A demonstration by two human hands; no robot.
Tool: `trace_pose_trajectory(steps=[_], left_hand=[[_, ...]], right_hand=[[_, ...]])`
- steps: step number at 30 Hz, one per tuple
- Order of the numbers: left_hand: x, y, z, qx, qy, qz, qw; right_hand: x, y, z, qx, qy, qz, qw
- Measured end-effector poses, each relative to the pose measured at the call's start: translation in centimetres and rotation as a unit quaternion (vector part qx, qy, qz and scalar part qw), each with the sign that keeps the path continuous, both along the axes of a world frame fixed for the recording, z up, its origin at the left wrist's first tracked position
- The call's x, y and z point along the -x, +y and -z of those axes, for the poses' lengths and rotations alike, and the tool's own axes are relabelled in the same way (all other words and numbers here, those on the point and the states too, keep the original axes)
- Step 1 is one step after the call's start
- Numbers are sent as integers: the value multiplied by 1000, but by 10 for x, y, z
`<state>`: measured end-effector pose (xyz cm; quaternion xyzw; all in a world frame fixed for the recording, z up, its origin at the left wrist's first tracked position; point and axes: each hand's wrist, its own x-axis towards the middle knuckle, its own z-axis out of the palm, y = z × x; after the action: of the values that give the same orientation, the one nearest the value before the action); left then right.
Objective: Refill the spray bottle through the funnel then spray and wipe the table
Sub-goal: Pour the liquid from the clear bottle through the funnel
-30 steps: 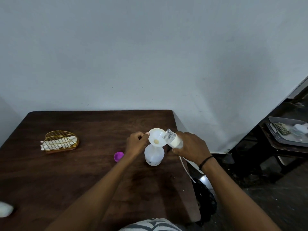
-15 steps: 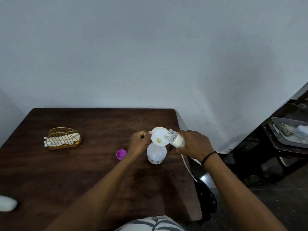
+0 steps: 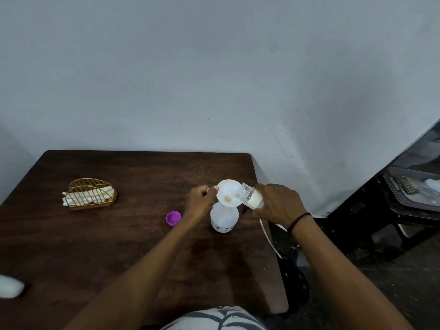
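A white spray bottle body (image 3: 223, 219) stands on the dark wooden table (image 3: 119, 246) near its right edge, with a white funnel (image 3: 228, 192) set in its neck. My left hand (image 3: 201, 201) pinches the funnel's left rim. My right hand (image 3: 277, 204) grips a small refill bottle (image 3: 250, 198), tilted with its clear mouth over the funnel bowl. A little pale liquid sits at the funnel's bottom. A purple cap (image 3: 173, 217) lies left of the bottle.
A gold wire holder (image 3: 91, 195) with folded white napkins stands at the table's left. A white object (image 3: 9, 285) lies at the near left edge. A white tube (image 3: 270, 239) hangs off the right edge. A dark stand with a grey tray (image 3: 414, 194) is far right.
Both hands keep their grips on the funnel and the refill bottle. The view has shifted slightly; the refill bottle's tilt looks nearly the same.
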<state>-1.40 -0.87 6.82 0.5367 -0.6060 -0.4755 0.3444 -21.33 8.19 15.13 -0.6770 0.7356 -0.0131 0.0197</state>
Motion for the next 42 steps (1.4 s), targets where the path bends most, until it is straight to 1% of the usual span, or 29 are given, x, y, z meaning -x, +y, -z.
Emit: trace_pose_trajectory(steps=[20, 28, 42], left_hand=[[2, -3, -1, 0, 6, -5, 1000], [0, -4, 1, 0, 16, 6, 1000], [1, -1, -5, -15, 50, 10, 999]], right_hand=[[-9, -1, -7, -22, 38, 11, 999], [-12, -1, -8, -40, 54, 14, 998], [-14, -3, -10, -37, 71, 12, 997]])
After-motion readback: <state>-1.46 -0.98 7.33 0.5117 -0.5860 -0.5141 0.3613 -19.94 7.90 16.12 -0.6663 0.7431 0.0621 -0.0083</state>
